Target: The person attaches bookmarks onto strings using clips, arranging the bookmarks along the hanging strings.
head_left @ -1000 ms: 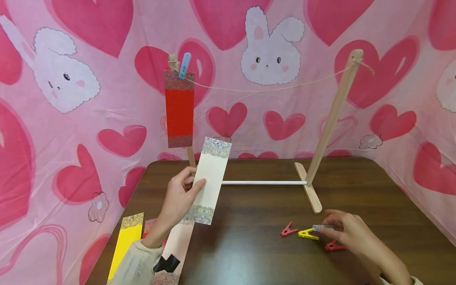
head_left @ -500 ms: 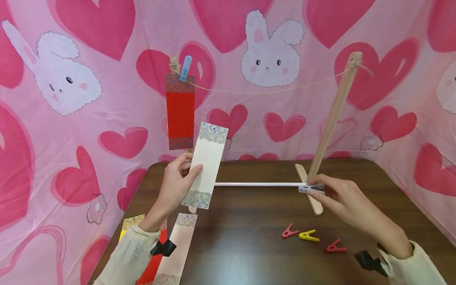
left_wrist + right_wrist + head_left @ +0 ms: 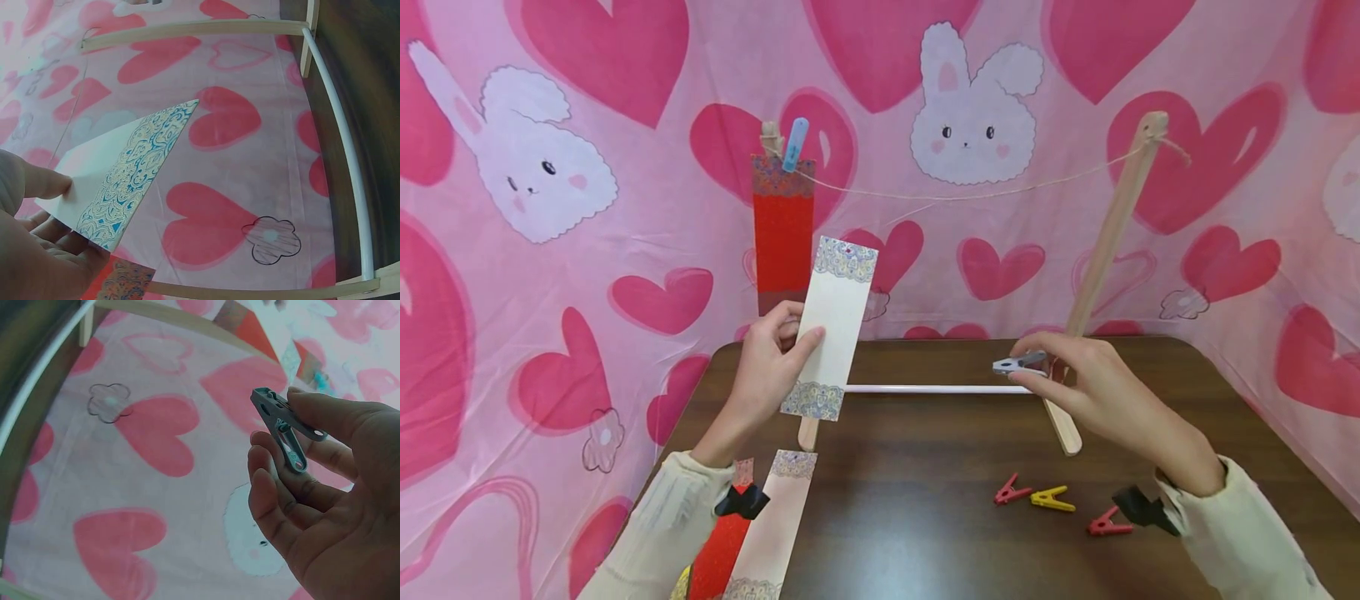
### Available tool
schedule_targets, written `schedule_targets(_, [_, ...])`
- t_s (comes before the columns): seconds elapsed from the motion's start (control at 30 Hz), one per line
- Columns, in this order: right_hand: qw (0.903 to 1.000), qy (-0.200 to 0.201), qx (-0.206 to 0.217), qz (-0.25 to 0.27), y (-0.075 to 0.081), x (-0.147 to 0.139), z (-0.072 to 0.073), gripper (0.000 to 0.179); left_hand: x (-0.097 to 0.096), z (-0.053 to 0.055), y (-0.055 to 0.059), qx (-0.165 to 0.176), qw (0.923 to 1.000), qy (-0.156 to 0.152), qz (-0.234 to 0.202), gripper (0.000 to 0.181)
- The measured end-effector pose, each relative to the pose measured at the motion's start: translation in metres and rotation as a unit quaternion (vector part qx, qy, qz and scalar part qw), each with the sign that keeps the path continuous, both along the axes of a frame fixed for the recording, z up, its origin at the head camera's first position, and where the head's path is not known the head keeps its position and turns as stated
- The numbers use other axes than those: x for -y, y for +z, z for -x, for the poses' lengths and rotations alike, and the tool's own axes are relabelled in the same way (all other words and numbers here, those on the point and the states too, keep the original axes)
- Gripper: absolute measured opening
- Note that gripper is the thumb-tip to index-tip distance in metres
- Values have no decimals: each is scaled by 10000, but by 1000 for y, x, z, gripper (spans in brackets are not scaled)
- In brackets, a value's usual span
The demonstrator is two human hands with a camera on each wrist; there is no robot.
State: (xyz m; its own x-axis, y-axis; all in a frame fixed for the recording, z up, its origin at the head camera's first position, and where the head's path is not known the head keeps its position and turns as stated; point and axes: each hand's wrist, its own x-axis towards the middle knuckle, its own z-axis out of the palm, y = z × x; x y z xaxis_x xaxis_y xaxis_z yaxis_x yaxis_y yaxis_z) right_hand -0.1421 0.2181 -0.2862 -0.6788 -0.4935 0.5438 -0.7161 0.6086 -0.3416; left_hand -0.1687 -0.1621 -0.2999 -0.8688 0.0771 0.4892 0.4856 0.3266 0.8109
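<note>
My left hand (image 3: pixel 767 354) pinches a white card (image 3: pixel 835 321) with patterned bands at both ends, thumb in front and fingers behind. The card stands tilted, partly in front of a red card (image 3: pixel 783 237) that hangs from the string (image 3: pixel 940 198) by a blue clothespin (image 3: pixel 795 143). My right hand (image 3: pixel 1093 383) holds a grey clothespin (image 3: pixel 1018 364) between thumb and fingers, above the right end of the white rod. In the right wrist view the grey clothespin (image 3: pixel 286 428) shows its handles spread apart.
The string spans two wooden posts (image 3: pixel 1108 242), joined low down by a white rod (image 3: pixel 936 389). Red clothespins (image 3: pixel 1012 490) and a yellow clothespin (image 3: pixel 1052 498) lie on the table (image 3: pixel 910 533). A pale pink card (image 3: pixel 775 525) and another red card (image 3: pixel 722 550) lie at the front left.
My right hand has lifted the grey clothespin from beside the other clothespins and carried it up and left. My left hand has raised the white card.
</note>
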Motion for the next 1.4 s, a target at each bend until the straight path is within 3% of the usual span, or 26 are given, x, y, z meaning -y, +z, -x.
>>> schedule_targets(0.17, [9996,219,-166,-47,21,9,8,27,1,5,8,28,10000,-6,-28,25])
schedule_targets(0.43, [9956,485,-805,-45,53,27,24,29,2,14,17,176,9998,-69,-107,29])
schedule_targets(0.67, [9951,503,-851,65,79,50,32,17,3,21,22,296,9994,-75,-168,31])
schedule_targets(0.83, [9944,640,-840,-96,97,63,38,23,3,28,27,384,9987,-117,-299,31])
schedule_targets(1.03, [9962,566,-651,83,120,81,52,34,5,36,31,428,9983,-119,-384,32])
schedule_targets(1.4, [9957,601,-487,520,153,110,84,27,5,41,37,333,9983,-271,-395,31])
